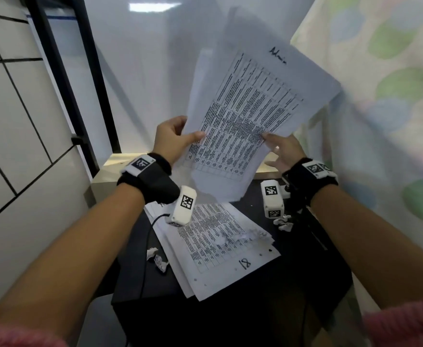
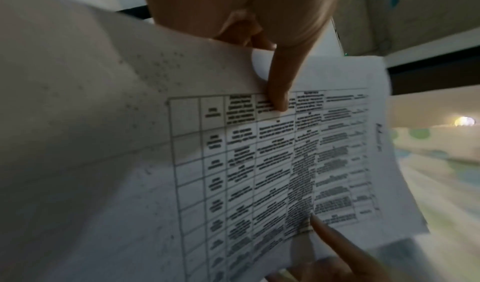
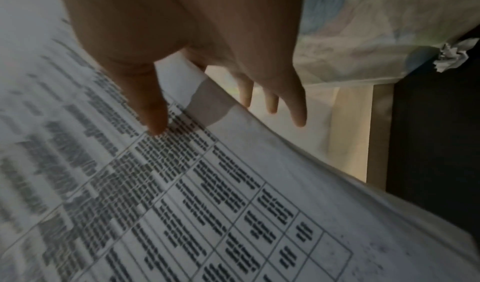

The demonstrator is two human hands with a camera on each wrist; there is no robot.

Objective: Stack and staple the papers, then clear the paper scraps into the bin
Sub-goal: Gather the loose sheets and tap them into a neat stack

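Observation:
I hold a sheaf of printed table sheets up in the air above the black table. My left hand pinches its left edge, with the thumb on the printed face and the fingers behind. My right hand grips the right edge, its thumb lying on the print and its other fingers spread behind and past the edge. A second pile of printed sheets, marked "18", lies on the table with torn shreds on it. Crumpled scraps lie at the left and right.
A black cable runs over the table's left side. A patterned curtain hangs close on the right, and a tiled wall with a black post stands on the left. A pale ledge lies behind the table.

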